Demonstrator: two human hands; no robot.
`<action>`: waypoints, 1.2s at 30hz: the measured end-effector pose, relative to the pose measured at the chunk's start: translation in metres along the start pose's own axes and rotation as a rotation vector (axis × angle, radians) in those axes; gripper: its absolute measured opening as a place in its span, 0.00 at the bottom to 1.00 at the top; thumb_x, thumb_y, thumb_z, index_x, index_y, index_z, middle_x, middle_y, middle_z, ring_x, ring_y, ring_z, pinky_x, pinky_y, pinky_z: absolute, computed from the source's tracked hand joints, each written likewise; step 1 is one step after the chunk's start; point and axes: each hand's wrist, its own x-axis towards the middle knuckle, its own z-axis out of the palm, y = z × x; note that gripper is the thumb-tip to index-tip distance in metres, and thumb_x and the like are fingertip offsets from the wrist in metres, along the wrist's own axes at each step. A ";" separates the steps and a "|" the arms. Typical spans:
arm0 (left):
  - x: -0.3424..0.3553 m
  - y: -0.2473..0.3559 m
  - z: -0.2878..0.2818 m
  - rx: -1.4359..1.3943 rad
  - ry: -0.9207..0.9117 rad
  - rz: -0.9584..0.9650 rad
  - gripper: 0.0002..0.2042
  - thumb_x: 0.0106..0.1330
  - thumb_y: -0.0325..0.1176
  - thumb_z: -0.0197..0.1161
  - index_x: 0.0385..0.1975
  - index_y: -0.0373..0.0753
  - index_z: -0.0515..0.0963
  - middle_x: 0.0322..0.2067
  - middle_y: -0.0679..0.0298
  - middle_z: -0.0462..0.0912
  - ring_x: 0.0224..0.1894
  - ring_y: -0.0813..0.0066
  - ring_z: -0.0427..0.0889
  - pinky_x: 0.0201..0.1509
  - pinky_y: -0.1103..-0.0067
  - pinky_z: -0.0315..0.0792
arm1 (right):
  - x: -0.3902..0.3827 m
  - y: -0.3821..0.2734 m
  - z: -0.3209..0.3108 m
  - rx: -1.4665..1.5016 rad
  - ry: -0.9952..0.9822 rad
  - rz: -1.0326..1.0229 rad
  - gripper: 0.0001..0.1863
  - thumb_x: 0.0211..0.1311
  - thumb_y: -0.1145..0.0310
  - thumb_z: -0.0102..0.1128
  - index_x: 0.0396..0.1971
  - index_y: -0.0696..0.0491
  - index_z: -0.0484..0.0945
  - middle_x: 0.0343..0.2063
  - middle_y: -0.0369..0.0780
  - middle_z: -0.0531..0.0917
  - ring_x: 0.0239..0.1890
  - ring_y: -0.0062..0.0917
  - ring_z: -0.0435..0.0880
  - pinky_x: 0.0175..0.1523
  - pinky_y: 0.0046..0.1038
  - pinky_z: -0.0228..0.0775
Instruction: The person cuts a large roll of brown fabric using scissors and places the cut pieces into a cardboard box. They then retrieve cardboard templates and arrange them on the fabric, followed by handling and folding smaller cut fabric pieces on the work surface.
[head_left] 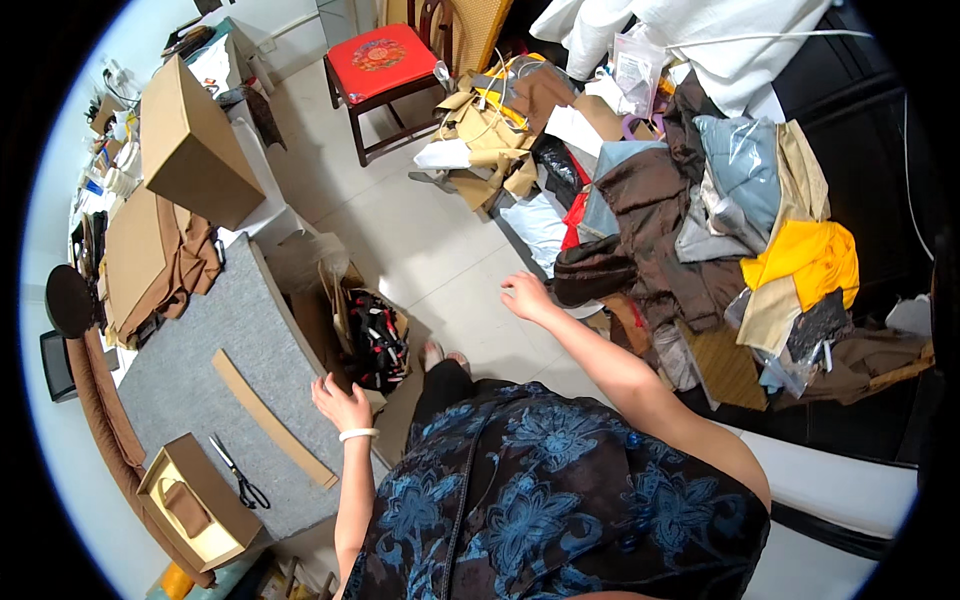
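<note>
- Long, tan, card-like strip (268, 422): flat on grey felt-like surface (180, 385).
- Left hand (342, 405): near strip, at surface edge; grip empty, fingers spread.
- Right hand (526, 296): over pale tiled floor (440, 265); grip empty, fingers half-curled.
- Black-handled metal scissors (240, 475): near strip.

The place looked like a cluttered sewing or cloth workroom: scissors (243, 479) and a long tan strip (268, 420) lay on a grey worktable (180, 375), brown cloth (197, 262) and a large cardboard box (200, 150) sat toward its far end, and brown, blue and yellow fabrics (650, 205) were heaped opposite.
</note>
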 end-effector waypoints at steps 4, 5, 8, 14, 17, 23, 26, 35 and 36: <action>-0.008 0.006 0.035 -0.021 -0.149 -0.116 0.25 0.49 0.30 0.67 0.49 0.35 0.70 0.50 0.49 0.69 0.58 0.48 0.64 0.63 0.59 0.59 | 0.082 -0.015 -0.015 0.099 0.000 -0.110 0.17 0.52 0.62 0.63 0.41 0.55 0.80 0.40 0.46 0.82 0.47 0.42 0.78 0.53 0.39 0.71; -0.005 0.011 0.048 -0.016 -0.170 -0.135 0.24 0.48 0.30 0.67 0.48 0.36 0.70 0.48 0.50 0.70 0.56 0.48 0.66 0.61 0.59 0.61 | 0.107 -0.016 -0.021 0.108 0.015 -0.118 0.18 0.51 0.61 0.63 0.41 0.55 0.80 0.40 0.46 0.82 0.47 0.41 0.79 0.53 0.38 0.71; 0.032 0.035 0.091 -0.097 -0.205 -0.183 0.20 0.49 0.32 0.67 0.44 0.38 0.73 0.44 0.51 0.74 0.53 0.48 0.69 0.58 0.60 0.65 | 0.202 -0.004 -0.045 0.171 0.021 -0.003 0.20 0.51 0.61 0.63 0.42 0.56 0.79 0.41 0.47 0.83 0.47 0.39 0.81 0.52 0.37 0.73; 0.171 0.092 0.142 -0.277 -0.184 -0.247 0.11 0.57 0.31 0.63 0.38 0.33 0.77 0.37 0.50 0.78 0.42 0.50 0.77 0.48 0.64 0.70 | 0.390 0.063 -0.100 0.274 0.152 0.457 0.22 0.49 0.57 0.64 0.42 0.56 0.81 0.39 0.50 0.84 0.45 0.40 0.83 0.52 0.36 0.74; 0.218 0.112 0.143 -0.324 -0.135 -0.185 0.10 0.60 0.32 0.63 0.38 0.35 0.76 0.38 0.53 0.78 0.40 0.55 0.78 0.46 0.66 0.72 | 0.460 0.096 -0.117 0.014 0.197 0.661 0.28 0.48 0.56 0.66 0.49 0.55 0.77 0.52 0.48 0.76 0.56 0.40 0.75 0.59 0.37 0.69; 0.244 0.132 0.137 -0.328 -0.333 -0.499 0.09 0.59 0.29 0.63 0.37 0.34 0.77 0.33 0.56 0.81 0.37 0.61 0.80 0.45 0.71 0.73 | 0.546 0.160 -0.124 -0.040 0.354 0.950 0.42 0.39 0.56 0.77 0.55 0.51 0.63 0.57 0.43 0.63 0.60 0.39 0.63 0.62 0.41 0.63; 0.240 0.151 0.138 -0.366 -0.307 -0.576 0.08 0.61 0.28 0.63 0.37 0.33 0.77 0.29 0.60 0.81 0.30 0.74 0.78 0.37 0.77 0.74 | 0.586 0.195 -0.112 -0.173 0.384 0.935 0.42 0.39 0.55 0.78 0.54 0.50 0.63 0.57 0.42 0.62 0.60 0.37 0.63 0.61 0.40 0.63; 0.280 0.250 0.174 -0.592 -0.426 -0.570 0.06 0.65 0.28 0.61 0.39 0.33 0.76 0.32 0.65 0.81 0.35 0.80 0.78 0.42 0.82 0.73 | 0.580 0.271 -0.120 0.909 0.862 0.870 0.15 0.63 0.60 0.63 0.32 0.59 0.78 0.30 0.35 0.81 0.34 0.24 0.76 0.44 0.31 0.68; 0.289 0.260 0.180 -0.685 -0.443 -0.617 0.06 0.66 0.28 0.60 0.39 0.33 0.75 0.33 0.65 0.81 0.37 0.80 0.78 0.44 0.82 0.72 | 0.579 0.273 -0.124 0.873 0.808 0.910 0.16 0.66 0.59 0.59 0.35 0.60 0.80 0.31 0.33 0.81 0.34 0.17 0.72 0.43 0.26 0.66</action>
